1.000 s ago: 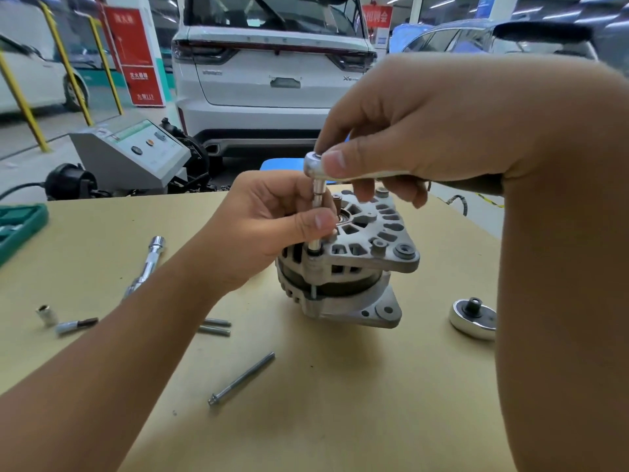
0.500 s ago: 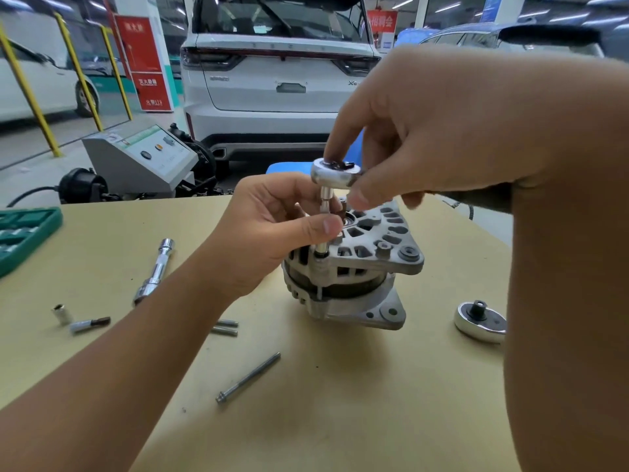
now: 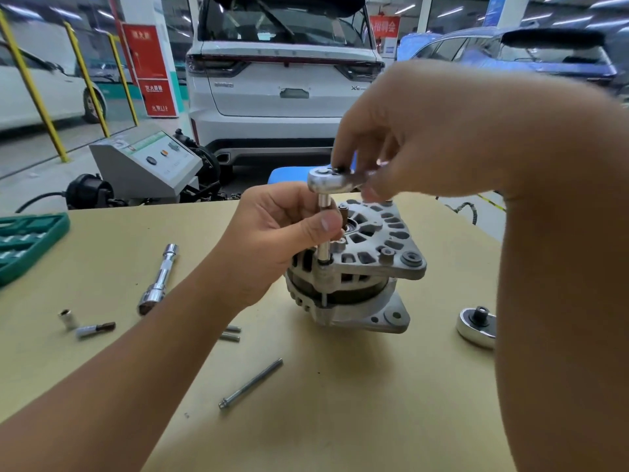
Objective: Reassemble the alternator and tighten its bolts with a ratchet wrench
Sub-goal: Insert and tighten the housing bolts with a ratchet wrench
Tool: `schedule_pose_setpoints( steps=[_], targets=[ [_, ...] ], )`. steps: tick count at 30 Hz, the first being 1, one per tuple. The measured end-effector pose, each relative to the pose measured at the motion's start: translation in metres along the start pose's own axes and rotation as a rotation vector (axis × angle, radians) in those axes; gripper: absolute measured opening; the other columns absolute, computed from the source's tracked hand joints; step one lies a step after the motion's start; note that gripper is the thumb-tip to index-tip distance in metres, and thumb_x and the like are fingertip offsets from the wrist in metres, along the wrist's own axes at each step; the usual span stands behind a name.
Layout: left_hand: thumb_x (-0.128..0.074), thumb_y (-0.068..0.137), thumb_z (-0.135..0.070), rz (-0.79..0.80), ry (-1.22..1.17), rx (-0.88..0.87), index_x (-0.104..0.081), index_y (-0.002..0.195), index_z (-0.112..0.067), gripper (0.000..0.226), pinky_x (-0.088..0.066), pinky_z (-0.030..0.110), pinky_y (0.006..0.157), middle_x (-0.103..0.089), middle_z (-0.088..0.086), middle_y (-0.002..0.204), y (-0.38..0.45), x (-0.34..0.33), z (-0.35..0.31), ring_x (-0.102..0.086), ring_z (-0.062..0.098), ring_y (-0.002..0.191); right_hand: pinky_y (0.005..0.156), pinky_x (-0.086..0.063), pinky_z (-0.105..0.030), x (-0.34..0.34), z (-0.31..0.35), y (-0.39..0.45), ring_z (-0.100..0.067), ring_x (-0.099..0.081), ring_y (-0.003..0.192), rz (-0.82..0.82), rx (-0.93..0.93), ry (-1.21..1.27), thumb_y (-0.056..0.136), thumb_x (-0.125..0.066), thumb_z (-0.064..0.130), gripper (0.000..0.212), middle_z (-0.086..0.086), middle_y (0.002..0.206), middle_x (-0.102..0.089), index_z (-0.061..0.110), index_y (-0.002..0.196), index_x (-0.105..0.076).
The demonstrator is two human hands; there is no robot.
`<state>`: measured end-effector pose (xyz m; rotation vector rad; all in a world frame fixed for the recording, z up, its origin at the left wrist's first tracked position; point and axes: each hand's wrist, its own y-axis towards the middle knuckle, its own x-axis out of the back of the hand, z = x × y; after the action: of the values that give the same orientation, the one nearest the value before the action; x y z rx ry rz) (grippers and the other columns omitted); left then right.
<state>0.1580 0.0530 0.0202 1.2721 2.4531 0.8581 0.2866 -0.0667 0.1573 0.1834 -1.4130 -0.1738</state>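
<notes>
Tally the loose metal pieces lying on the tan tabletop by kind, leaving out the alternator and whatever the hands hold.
Long loose steel bolt: 1
Short steel pins: 2
Chrome extension bar: 1
Small chrome socket: 1
Chrome bit with dark tip: 1
Round silver ratchet head: 1
Total: 7

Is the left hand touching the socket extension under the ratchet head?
Touching. The head view shows the left hand with thumb and fingers pinched around the socket extension below the ratchet head.

Alternator [image 3: 371,264] matt cast metal; ratchet wrench [image 3: 328,180] polished chrome; table [image 3: 340,420] matt.
</notes>
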Motion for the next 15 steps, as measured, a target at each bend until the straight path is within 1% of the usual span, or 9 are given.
schedule_pose_setpoints(
  steps=[1, 3, 6, 8, 9, 11, 12, 13, 15],
  targets=[
    [-0.075, 0.085, -0.013, 0.010, 0.000, 0.001, -0.078, 0.090, -0.012, 0.006, -0.057, 0.025, 0.076, -0.073, 0.004, 0.082, 0.0000, 0.0012, 0.0002, -0.069, 0.017, 0.079, 0.063, -0.056, -0.029, 0.0005, 0.0015, 0.0004, -0.014, -0.065, 0.071, -0.013, 0.001, -0.035, 0.085, -0.074, 0.007, 0.029, 0.009, 0.078, -0.066, 0.035, 0.079, -0.069],
    [-0.076, 0.083, -0.017, 0.003, 0.014, -0.008, -0.080, 0.091, -0.015, 0.010, -0.059, 0.027, 0.076, -0.074, 0.008, 0.083, 0.0003, 0.0030, 0.0027, -0.069, 0.019, 0.080, 0.065, -0.058, -0.030, 0.0001, -0.0008, 0.0001, -0.011, -0.066, 0.074, -0.015, 0.008, -0.106, 0.085, -0.077, 0.021, 0.011, 0.010, 0.081, -0.069, 0.030, 0.090, -0.076],
    [-0.081, 0.078, -0.023, -0.054, 0.034, -0.006, -0.080, 0.093, -0.012, 0.018, -0.060, 0.036, 0.078, -0.073, 0.024, 0.090, -0.0004, 0.0059, 0.0045, -0.068, 0.027, 0.082, 0.058, -0.054, -0.026, 0.0021, 0.0020, -0.0046, -0.003, -0.061, 0.065, 0.036, 0.032, -0.129, 0.078, -0.082, 0.036, 0.018, 0.011, 0.072, -0.066, 0.029, 0.093, -0.076],
    [-0.082, 0.078, -0.024, -0.043, 0.052, -0.003, -0.080, 0.092, -0.012, 0.018, -0.060, 0.035, 0.077, -0.072, 0.023, 0.088, 0.0007, 0.0054, 0.0038, -0.067, 0.027, 0.080, 0.052, -0.049, -0.020, 0.0053, 0.0007, -0.0065, -0.002, -0.061, 0.062, 0.042, 0.030, -0.088, 0.078, -0.083, 0.032, 0.020, 0.013, 0.071, -0.066, 0.031, 0.095, -0.075],
    [-0.081, 0.079, -0.024, -0.035, 0.062, -0.004, -0.080, 0.091, -0.013, 0.016, -0.061, 0.033, 0.075, -0.072, 0.020, 0.085, 0.0011, 0.0051, 0.0031, -0.067, 0.026, 0.079, 0.052, -0.048, -0.018, 0.0056, 0.0006, -0.0057, -0.001, -0.061, 0.065, 0.045, 0.020, -0.069, 0.080, -0.082, 0.026, 0.021, 0.014, 0.074, -0.067, 0.034, 0.098, -0.074],
    [-0.081, 0.079, -0.023, -0.026, 0.060, -0.001, -0.080, 0.087, -0.015, 0.012, -0.059, 0.029, 0.072, -0.069, 0.015, 0.079, 0.0008, 0.0051, 0.0002, -0.065, 0.026, 0.076, 0.064, -0.055, -0.025, 0.0034, -0.0004, -0.0016, -0.005, -0.063, 0.079, 0.019, 0.001, -0.083, 0.086, -0.072, 0.011, 0.030, 0.014, 0.086, -0.068, 0.037, 0.102, -0.074],
    [-0.081, 0.079, -0.024, -0.024, 0.058, -0.001, -0.079, 0.086, -0.013, 0.013, -0.058, 0.029, 0.071, -0.068, 0.017, 0.078, 0.0004, 0.0056, -0.0009, -0.064, 0.027, 0.075, 0.071, -0.058, -0.030, 0.0019, 0.0007, -0.0001, -0.011, -0.064, 0.085, 0.003, -0.007, -0.097, 0.088, -0.069, 0.008, 0.030, 0.012, 0.090, -0.068, 0.035, 0.099, -0.075],
    [-0.081, 0.078, -0.024, -0.028, 0.063, -0.002, -0.078, 0.086, -0.011, 0.015, -0.058, 0.029, 0.071, -0.067, 0.021, 0.078, 0.0000, 0.0061, -0.0011, -0.063, 0.028, 0.075, 0.073, -0.059, -0.034, 0.0010, 0.0024, 0.0008, -0.015, -0.065, 0.086, -0.009, -0.001, -0.105, 0.088, -0.069, 0.009, 0.025, 0.009, 0.091, -0.069, 0.032, 0.096, -0.076],
    [-0.082, 0.078, -0.026, -0.056, 0.086, -0.011, -0.077, 0.088, -0.008, 0.020, -0.058, 0.032, 0.072, -0.067, 0.024, 0.081, -0.0004, 0.0058, -0.0004, -0.064, 0.028, 0.075, 0.070, -0.060, -0.035, 0.0019, 0.0032, -0.0011, -0.016, -0.065, 0.080, -0.009, 0.031, -0.132, 0.086, -0.076, 0.021, 0.008, 0.005, 0.085, -0.070, 0.026, 0.091, -0.077]
  ],
)
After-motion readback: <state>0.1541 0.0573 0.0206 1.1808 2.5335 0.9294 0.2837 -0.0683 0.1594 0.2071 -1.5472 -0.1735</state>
